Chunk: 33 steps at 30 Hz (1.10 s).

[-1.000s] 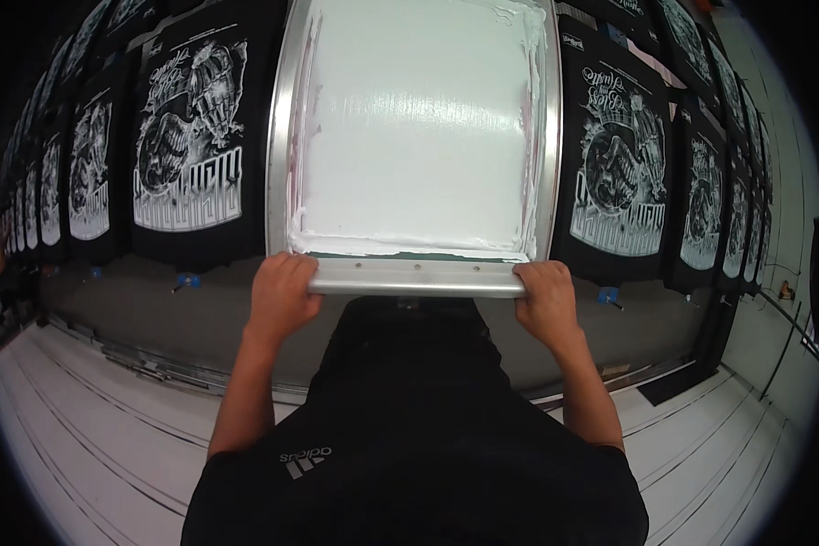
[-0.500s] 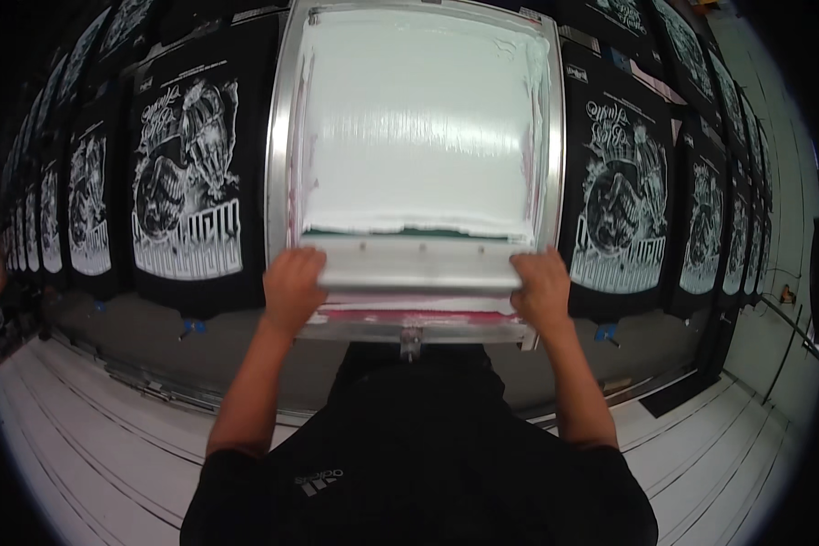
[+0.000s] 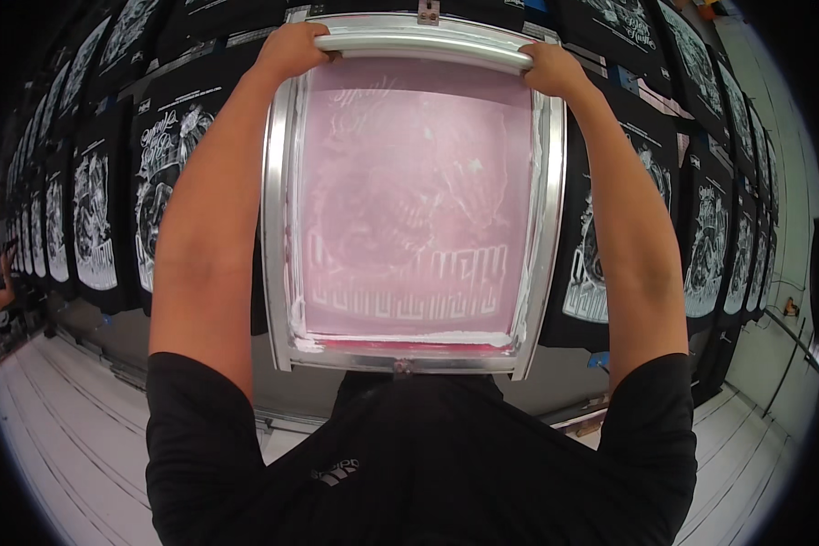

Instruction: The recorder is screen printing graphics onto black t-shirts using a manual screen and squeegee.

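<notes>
Both of my arms stretch forward over a metal-framed printing screen (image 3: 276, 218). My left hand (image 3: 293, 51) grips the left end of a long silver squeegee (image 3: 423, 49), and my right hand (image 3: 556, 69) is closed round its right end. The squeegee lies across the far end of the screen. Below it, the pink mesh (image 3: 405, 200) shows a faint design with pale lettering at the near end. White ink (image 3: 405, 338) lines the mesh's side and near edges. The squeegee's blade is hidden under its holder.
Black printed shirts lie in rows on both sides, such as one at left (image 3: 96, 209) and one at right (image 3: 708, 218). A metal clamp (image 3: 429, 11) sits at the screen's far edge. Another person's arm (image 3: 5, 289) shows at the far left. White floor (image 3: 55, 428) lies below.
Both hands have pushed the squeegee from the near end of the screen to the far end. The thick white ink that covered the mesh has been swept off, leaving it pink.
</notes>
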Motion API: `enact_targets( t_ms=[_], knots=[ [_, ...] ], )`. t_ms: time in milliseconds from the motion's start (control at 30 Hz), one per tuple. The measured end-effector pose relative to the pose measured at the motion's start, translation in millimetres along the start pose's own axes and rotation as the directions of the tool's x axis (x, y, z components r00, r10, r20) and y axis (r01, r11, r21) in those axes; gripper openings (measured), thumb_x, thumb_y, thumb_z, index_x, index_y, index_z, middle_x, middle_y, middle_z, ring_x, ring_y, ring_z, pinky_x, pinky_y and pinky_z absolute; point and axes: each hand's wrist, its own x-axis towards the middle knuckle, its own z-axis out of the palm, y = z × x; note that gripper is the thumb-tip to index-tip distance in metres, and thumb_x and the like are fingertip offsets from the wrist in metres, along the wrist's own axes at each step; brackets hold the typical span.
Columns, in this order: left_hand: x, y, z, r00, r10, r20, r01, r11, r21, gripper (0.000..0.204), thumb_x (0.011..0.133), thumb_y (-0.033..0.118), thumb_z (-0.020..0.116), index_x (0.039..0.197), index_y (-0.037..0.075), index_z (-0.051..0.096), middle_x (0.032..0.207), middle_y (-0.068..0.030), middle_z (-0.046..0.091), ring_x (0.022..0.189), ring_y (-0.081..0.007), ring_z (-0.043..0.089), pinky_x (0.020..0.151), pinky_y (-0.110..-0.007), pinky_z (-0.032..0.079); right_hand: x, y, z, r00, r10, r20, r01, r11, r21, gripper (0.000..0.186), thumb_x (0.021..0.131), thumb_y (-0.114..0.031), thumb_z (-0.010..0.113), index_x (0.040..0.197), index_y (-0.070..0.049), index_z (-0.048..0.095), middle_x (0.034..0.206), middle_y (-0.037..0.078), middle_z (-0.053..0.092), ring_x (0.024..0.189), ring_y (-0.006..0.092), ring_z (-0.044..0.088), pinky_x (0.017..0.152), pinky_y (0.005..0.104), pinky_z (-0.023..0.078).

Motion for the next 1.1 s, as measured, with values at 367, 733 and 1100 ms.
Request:
enact_targets(
  t_ms=[367, 733, 1100],
  knots=[
    [-398, 120, -23, 0.983, 0.017, 0.185, 0.025, 0.975, -0.222, 0.036, 0.06, 0.005, 0.077, 0.094, 0.008, 0.067, 0.094, -0.0086, 0.068, 0.088, -0.0319, 0.063, 0.077, -0.039, 0.053, -373, -139, 3, 0.975, -0.029, 0.219, -0.046, 0.943, 0.33, 0.042, 0.06, 0.001, 0.066, 0.102, -0.007, 0.07, 0.09, 0.014, 0.066, 0.089, 0.0365, 0.061, 0.082, 0.0453, 0.05],
    [-477, 148, 26, 0.996, 0.019, -0.087, -0.032, 0.988, -0.152, 0.036, 0.052, -0.001, 0.062, 0.088, 0.006, 0.064, 0.089, -0.0093, 0.065, 0.086, -0.0309, 0.062, 0.075, -0.041, 0.052, -444, -173, 58, 0.999, -0.028, 0.03, 0.018, 0.95, 0.311, 0.041, 0.055, -0.004, 0.066, 0.096, -0.008, 0.065, 0.092, 0.01, 0.067, 0.091, 0.0313, 0.062, 0.102, 0.0522, 0.042],
    [-162, 34, 40, 0.993, 0.004, -0.118, -0.009, 0.999, -0.047, 0.034, 0.065, 0.014, 0.074, 0.098, 0.012, 0.07, 0.089, -0.0135, 0.068, 0.084, -0.0342, 0.066, 0.075, -0.043, 0.054, -159, -60, 46, 0.991, 0.07, -0.111, -0.062, 0.995, 0.078, 0.046, 0.063, -0.007, 0.066, 0.108, -0.012, 0.071, 0.093, 0.012, 0.07, 0.091, 0.032, 0.065, 0.081, 0.042, 0.053]
  ],
)
